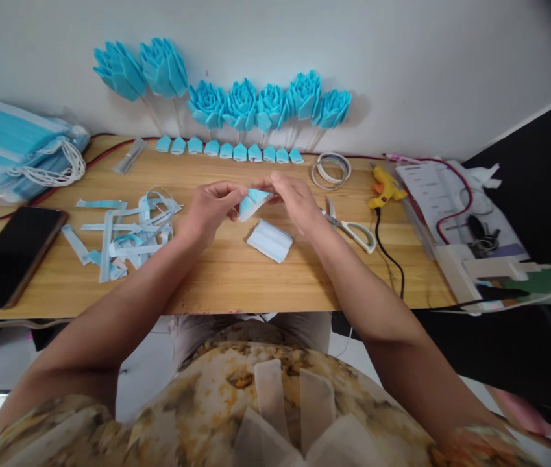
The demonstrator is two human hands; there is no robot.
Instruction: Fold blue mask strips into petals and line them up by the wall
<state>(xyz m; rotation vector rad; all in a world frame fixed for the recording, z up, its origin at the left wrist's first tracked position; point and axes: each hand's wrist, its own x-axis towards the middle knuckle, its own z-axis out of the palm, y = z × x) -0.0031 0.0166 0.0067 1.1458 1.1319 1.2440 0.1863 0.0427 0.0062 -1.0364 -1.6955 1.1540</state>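
Observation:
My left hand point(209, 209) and my right hand point(297, 202) meet above the middle of the wooden table point(236, 279). Both pinch a small folded piece of blue mask fabric point(254, 203) between their fingertips. Just below it on the table lies a cut pleated mask piece point(270, 240). A row of small folded blue petals point(229, 149) lines the back edge. Behind them, several blue fabric flowers point(256, 104) on sticks lean against the wall.
A pile of cut mask strips point(122, 233) and a black phone point(10, 256) lie left. A stack of face masks point(15, 152) sits far left. Scissors point(350, 227), a yellow glue gun point(385, 188), a coil of ear loops point(331, 170) and papers point(443, 194) lie right.

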